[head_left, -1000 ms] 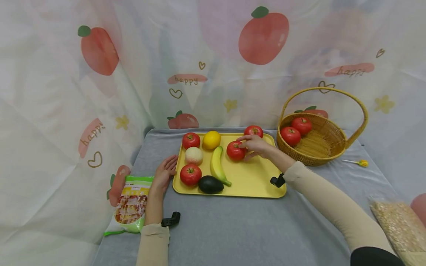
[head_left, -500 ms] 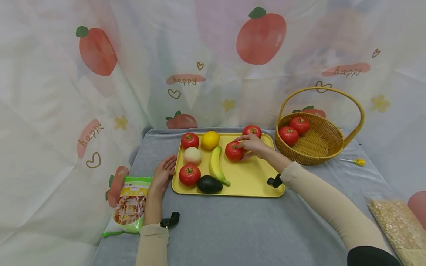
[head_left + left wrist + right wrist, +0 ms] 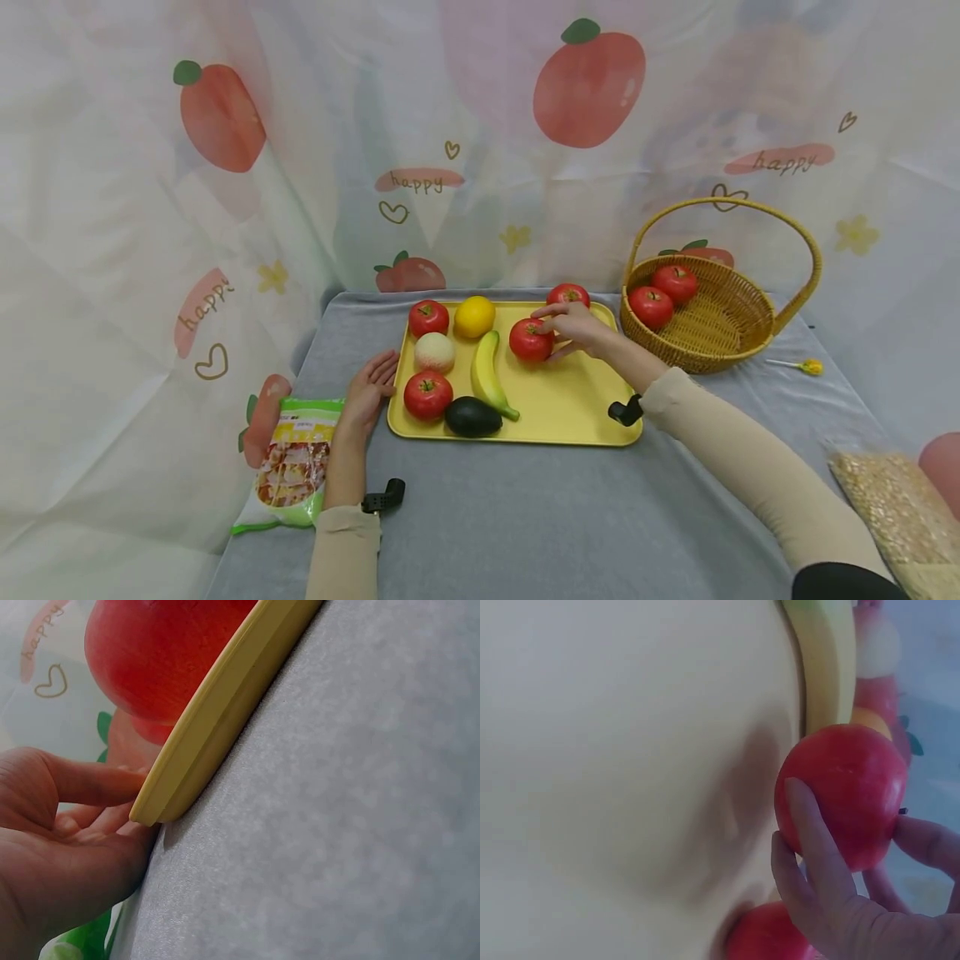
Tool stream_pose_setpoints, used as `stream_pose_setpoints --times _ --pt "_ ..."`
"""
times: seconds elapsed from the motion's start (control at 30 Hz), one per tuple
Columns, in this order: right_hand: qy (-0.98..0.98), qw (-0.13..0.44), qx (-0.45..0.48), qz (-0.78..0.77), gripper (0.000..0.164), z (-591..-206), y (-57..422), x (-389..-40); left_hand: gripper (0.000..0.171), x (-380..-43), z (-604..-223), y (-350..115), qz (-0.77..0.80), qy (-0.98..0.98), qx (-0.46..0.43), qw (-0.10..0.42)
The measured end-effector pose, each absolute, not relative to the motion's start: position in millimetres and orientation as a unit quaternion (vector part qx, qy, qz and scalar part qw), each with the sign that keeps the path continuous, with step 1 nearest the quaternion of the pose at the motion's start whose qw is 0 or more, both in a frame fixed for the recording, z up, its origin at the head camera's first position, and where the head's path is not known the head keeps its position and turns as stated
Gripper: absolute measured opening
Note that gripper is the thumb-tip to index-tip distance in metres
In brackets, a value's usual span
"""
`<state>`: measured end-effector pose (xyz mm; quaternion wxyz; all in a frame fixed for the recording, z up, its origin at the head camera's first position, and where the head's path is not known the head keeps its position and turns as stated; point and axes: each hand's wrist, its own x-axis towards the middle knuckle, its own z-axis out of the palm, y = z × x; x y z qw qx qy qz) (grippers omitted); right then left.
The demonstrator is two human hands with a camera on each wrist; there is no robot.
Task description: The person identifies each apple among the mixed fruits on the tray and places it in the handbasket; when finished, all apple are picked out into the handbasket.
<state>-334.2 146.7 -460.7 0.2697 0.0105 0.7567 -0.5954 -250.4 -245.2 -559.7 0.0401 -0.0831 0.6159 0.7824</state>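
Little has moved: right hand (image 3: 576, 327) curls round an apple (image 3: 528, 342), stem up, toward the tray's (image 3: 573, 408) back edge — banana (image 3: 487, 379) left, second apple (image 3: 567, 293) behind; left hand (image 3: 369, 390), fingers extended, touches its left edge.

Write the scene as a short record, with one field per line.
Right hand: holds a round red apple
Left hand: touches a yellow rectangular tray at its left edge
Also on tray: three other red apples, curved yellow banana, dark oval avocado, round yellow fruit, round pale fruit
Right of tray: golden woven basket with arched handle, two red apples inside
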Motion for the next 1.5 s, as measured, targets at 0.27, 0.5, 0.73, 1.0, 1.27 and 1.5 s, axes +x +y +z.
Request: stream_pose_setpoints --times 0.27,0.5,0.73,1.0,1.27,1.5 --pt "0.747 0.271 -0.004 -0.608 0.052 -447.8 153.3 -330.4 0.081 -249.8 -559.7 -244.6 0.784 0.614 -0.08 0.04" --pt "0.738 0.267 -0.01 -0.619 0.054 -434.7 163.5 -329.1 0.081 -249.9 -558.8 -244.1 0.781 0.618 -0.076 0.04" --pt "0.741 0.262 -0.006 -0.619 0.054 -422.3 176.1 -329.2 0.08 -250.1 -559.0 -245.2 0.784 0.615 -0.072 0.042" --pt "0.748 0.256 -0.003 -0.612 0.053 -409.5 189.5 -326.6 0.079 -248.5 -558.5 -245.0 0.783 0.616 -0.076 0.042" --pt "0.754 0.256 -0.003 -0.604 0.053 -404.2 204.6 -327.6 0.079 -247.7 -559.8 -244.1 0.785 0.615 -0.069 0.04" --pt "0.752 0.259 -0.001 -0.606 0.055 -399.0 217.6 -328.8 0.08 -248.3 -560.0 -243.8 0.784 0.614 -0.074 0.042"
